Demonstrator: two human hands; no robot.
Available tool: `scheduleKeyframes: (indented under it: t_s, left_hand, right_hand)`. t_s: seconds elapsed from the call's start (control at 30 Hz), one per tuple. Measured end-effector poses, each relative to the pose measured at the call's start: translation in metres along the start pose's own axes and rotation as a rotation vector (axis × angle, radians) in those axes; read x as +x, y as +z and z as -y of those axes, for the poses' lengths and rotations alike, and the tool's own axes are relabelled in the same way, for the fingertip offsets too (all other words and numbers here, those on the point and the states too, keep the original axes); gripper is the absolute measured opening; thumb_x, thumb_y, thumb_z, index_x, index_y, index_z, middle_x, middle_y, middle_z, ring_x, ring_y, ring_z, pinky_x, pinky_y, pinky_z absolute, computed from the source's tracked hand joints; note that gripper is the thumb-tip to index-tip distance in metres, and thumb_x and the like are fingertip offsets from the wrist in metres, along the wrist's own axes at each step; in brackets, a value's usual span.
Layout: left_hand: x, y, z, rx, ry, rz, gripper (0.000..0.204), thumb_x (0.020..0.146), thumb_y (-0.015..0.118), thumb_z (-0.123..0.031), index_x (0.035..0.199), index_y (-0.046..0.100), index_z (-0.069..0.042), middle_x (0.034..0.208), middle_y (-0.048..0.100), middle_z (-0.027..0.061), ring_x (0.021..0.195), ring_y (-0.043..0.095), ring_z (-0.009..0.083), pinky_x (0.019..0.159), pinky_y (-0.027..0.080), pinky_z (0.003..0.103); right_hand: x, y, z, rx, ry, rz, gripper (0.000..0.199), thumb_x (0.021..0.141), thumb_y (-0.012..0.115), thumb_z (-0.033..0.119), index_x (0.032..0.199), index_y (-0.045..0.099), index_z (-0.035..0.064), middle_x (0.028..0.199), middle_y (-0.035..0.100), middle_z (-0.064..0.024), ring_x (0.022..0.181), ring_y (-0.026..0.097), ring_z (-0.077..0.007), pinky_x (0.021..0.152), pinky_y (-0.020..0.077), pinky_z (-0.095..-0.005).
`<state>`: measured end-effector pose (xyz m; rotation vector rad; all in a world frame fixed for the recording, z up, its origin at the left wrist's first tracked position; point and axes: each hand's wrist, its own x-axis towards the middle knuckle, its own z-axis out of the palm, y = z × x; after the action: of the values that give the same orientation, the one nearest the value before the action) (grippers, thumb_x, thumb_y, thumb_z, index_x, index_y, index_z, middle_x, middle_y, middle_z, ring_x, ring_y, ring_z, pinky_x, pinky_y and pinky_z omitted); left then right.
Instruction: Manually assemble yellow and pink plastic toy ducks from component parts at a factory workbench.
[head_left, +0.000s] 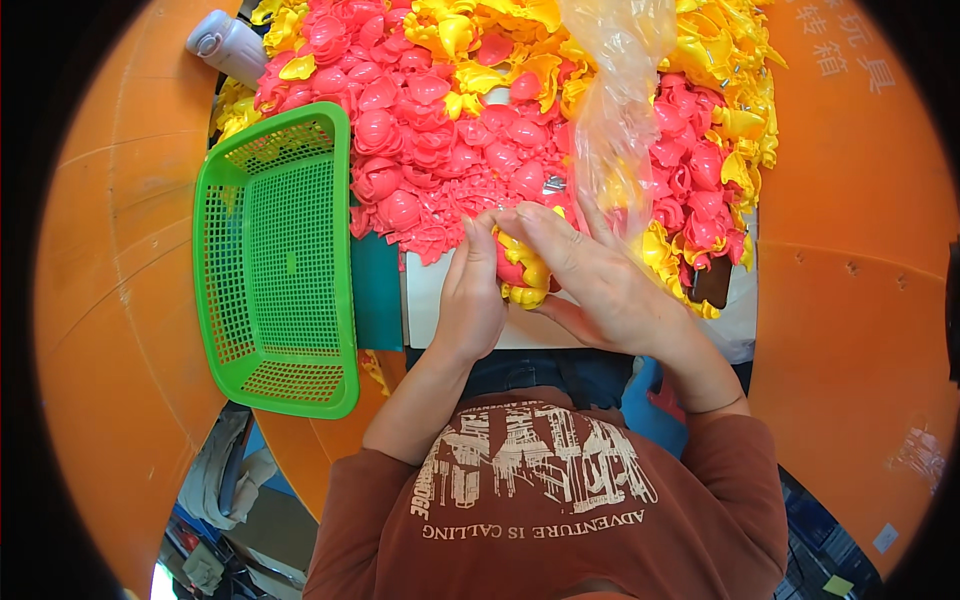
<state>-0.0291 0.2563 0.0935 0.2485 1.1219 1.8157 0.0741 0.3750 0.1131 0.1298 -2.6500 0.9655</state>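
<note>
From the head view, we take the green plastic basket [278, 265] as our landmark. It lies empty with its mesh floor showing, and everything else sits to its right or beyond it.

Just right of the basket, our left hand [470, 300] and right hand [590, 280] meet over a white board on the bench [425, 300]. Together they close on a small yellow and pink plastic piece [524, 275]. The left grip pinches it from the near side while the right grip curls over its top, so it is held clamped between both, seemingly so that the two coloured parts can be pressed together. How far the fingers wrap underneath is hidden.

Beyond the hands and to the basket's upper right lies a large heap of pink plastic parts [430, 130], with yellow plastic parts [720, 90] along its far and right edges, close enough to reach. A clear plastic bag [615, 90] stands up from the heap just above the right hand. A grey bottle [228, 45] lies past the basket's far corner.
</note>
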Motion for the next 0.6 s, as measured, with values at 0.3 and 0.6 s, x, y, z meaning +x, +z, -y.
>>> scheduleKeyframes:
  t_s: [0.3,0.6]
  left_hand:
    - [-0.008,-0.004,0.000,0.082,0.135,0.215,0.046,0.089,0.058,-0.014,0.126,0.034,-0.002,0.107,0.051,0.0065,0.096,0.053,0.0111,0.082,0.045,0.024]
    - [-0.006,-0.008,0.006,0.039,0.214,0.236,0.049,0.089,0.057,-0.014,0.128,0.033,0.003,0.118,0.049,0.0108,0.105,0.052,0.0148,0.087,0.044,0.026]
  right_hand:
    - [-0.001,-0.003,0.001,0.055,0.044,-0.010,0.090,0.069,0.071,0.016,0.142,0.020,0.0036,0.143,0.032,-0.0146,0.129,0.036,-0.0344,0.107,0.0178,-0.0545]
    - [-0.004,0.003,-0.014,0.166,0.037,-0.044,0.091,0.065,0.079,0.019,0.138,0.027,0.0012,0.134,0.038,-0.0177,0.124,0.039,-0.0349,0.101,0.0349,-0.0417]
